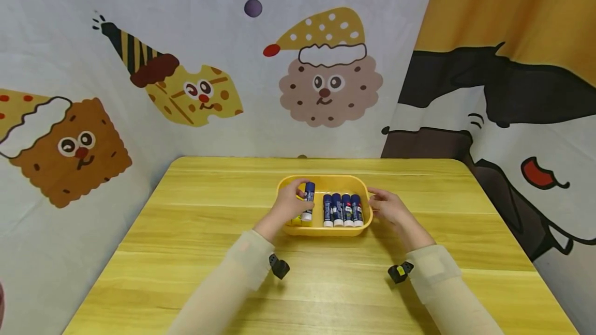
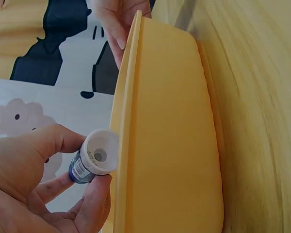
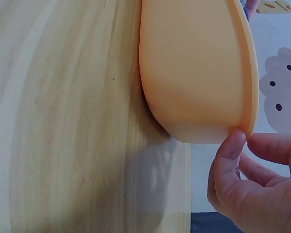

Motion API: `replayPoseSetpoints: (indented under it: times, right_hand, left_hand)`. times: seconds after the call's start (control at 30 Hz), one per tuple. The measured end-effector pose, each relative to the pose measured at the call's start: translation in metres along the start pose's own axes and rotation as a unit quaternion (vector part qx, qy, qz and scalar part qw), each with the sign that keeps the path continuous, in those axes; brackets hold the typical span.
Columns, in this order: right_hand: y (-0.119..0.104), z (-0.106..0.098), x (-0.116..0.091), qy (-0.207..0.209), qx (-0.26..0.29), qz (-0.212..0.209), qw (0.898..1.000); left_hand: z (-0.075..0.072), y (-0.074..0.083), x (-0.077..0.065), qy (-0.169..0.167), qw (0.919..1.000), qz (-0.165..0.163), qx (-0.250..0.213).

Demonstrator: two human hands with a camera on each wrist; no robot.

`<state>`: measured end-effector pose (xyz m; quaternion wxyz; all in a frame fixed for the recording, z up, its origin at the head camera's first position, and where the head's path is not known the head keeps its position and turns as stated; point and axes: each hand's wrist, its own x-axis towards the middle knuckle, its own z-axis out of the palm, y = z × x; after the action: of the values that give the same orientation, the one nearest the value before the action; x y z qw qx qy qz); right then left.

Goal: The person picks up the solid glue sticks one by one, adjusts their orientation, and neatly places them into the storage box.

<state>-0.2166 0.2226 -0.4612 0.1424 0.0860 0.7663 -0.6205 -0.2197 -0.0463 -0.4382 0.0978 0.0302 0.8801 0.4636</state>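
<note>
A glue stick (image 1: 308, 201) with a blue cap and white base is pinched between the thumb and fingers of my left hand (image 1: 289, 202), upright over the left part of a yellow plastic basket (image 1: 326, 232). Its hollow white base (image 2: 101, 151) faces the left wrist camera, beside the basket's rim. Several more blue-and-white glue sticks (image 1: 337, 211) lie side by side in the basket's right half. Something yellow (image 1: 297, 219) in the left end is mostly hidden by my left hand. At the right end, my right hand (image 1: 390, 208) pinches the basket rim (image 3: 251, 92) between thumb and finger.
The basket stands toward the far side of a wood-grain table (image 1: 321, 283). Behind the table's back edge hangs a printed curtain (image 1: 223, 30) with cartoon figures. A small black camera (image 1: 279, 267) sits at my left wrist, and another camera (image 1: 400, 272) at my right.
</note>
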Motion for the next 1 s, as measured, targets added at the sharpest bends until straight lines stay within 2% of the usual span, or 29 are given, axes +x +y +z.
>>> replayPoseSetpoints:
  times: [0.2, 0.43, 0.63, 0.77, 1.0]
  right_hand:
    - [0.001, -0.001, 0.001, 0.005, -0.003, 0.0, 1.0]
    - [0.001, 0.0, 0.002, 0.012, -0.007, -0.001, 1.0]
    - [0.001, 0.0, 0.003, 0.017, -0.017, -0.001, 1.0]
    - [0.0, 0.0, 0.002, 0.017, -0.021, 0.003, 1.0]
    - [0.0, 0.001, 0.002, 0.016, -0.02, 0.006, 1.0]
  left_hand:
    - [0.006, 0.002, 0.001, 0.007, 0.9998, -0.005, 0.018]
    - [0.012, 0.004, 0.003, 0.018, 0.9983, -0.031, 0.045]
    - [0.017, 0.009, 0.005, 0.006, 0.9968, -0.059, 0.054]
    - [0.023, 0.011, 0.007, -0.003, 0.9962, -0.063, 0.059]
    - [0.035, 0.014, 0.011, 0.014, 0.9908, -0.057, 0.122]
